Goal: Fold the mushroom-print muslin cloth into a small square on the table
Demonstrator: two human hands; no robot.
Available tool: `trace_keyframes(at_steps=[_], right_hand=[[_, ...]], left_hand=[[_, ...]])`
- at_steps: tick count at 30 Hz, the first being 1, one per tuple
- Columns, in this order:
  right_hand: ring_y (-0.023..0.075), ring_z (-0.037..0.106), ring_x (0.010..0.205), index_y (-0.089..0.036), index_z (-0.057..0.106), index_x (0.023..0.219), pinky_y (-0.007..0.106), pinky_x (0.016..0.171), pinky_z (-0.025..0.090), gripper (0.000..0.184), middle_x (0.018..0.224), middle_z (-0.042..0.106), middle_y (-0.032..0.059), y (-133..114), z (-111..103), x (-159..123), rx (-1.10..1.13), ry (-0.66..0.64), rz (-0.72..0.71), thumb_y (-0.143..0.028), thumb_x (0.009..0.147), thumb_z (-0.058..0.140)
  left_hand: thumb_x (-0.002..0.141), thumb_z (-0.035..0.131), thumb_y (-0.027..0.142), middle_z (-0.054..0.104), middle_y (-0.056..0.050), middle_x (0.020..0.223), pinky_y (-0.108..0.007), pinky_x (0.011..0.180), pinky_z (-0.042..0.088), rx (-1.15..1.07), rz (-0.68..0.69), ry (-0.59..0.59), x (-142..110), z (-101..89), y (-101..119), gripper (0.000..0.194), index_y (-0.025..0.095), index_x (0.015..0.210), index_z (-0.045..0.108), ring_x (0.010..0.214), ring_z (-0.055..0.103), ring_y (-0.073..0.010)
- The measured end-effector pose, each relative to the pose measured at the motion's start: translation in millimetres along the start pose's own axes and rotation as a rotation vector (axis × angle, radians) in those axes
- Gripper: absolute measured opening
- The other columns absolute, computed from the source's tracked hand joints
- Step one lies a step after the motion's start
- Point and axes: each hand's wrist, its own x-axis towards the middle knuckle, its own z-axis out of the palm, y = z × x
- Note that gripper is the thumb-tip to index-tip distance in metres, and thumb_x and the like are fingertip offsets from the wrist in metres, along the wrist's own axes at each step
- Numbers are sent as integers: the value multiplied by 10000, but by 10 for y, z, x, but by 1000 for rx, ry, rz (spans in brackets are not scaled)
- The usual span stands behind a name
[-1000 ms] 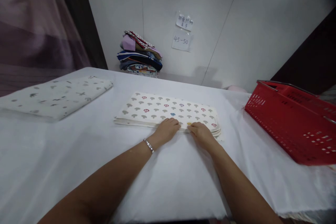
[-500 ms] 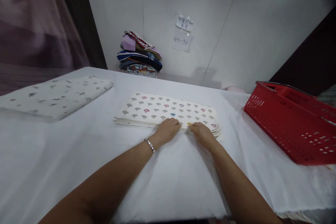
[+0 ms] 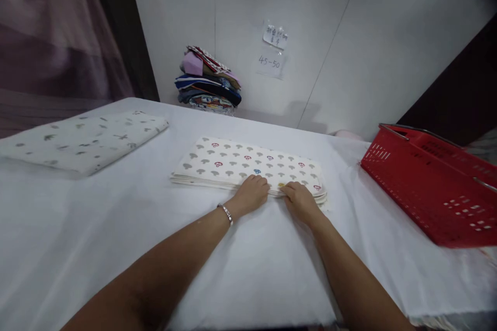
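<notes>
In front of me a white cloth printed with grey, red and blue mushrooms (image 3: 233, 160) lies folded in layers into a long rectangle. My left hand (image 3: 252, 194), with a silver bracelet at the wrist, closes its fingers over the near edge, around the middle. Just to its right, my right hand (image 3: 298, 199) grips the same near edge, beside a yellow mushroom print. The thumbs and the undersides of both hands are hidden.
Another folded white cloth with leaf-like prints (image 3: 85, 139) lies on the left of the white-covered table (image 3: 248, 284). A red plastic basket (image 3: 423, 186) stands at the right. Behind the table is a pile of folded fabrics (image 3: 209, 80); paper signs (image 3: 272, 57) hang on the wall.
The view has shifted very slightly. Both hands stay at the near edge of the folded mushroom cloth, with no clear movement of the cloth.
</notes>
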Motion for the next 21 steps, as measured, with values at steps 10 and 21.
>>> trace_keyframes(at_steps=[10, 21], right_hand=[[182, 513, 841, -183, 615, 981, 289, 749, 393, 208, 914, 606, 64, -5, 68, -51, -51, 67, -37, -115, 861, 460], [227, 560, 1003, -186, 551, 1222, 383, 867, 453, 340, 1102, 629, 116, 742, 18, -713, -120, 129, -56, -232, 948, 355]], left_hand=[[863, 477, 105, 587, -19, 894, -321, 734, 338, -15, 45, 39, -12, 24, -21, 139, 203, 917, 559, 843, 491, -184], [819, 466, 32, 594, -33, 902, -313, 715, 330, -44, 36, 56, 11, 105, -41, 200, 179, 877, 588, 851, 484, -180]])
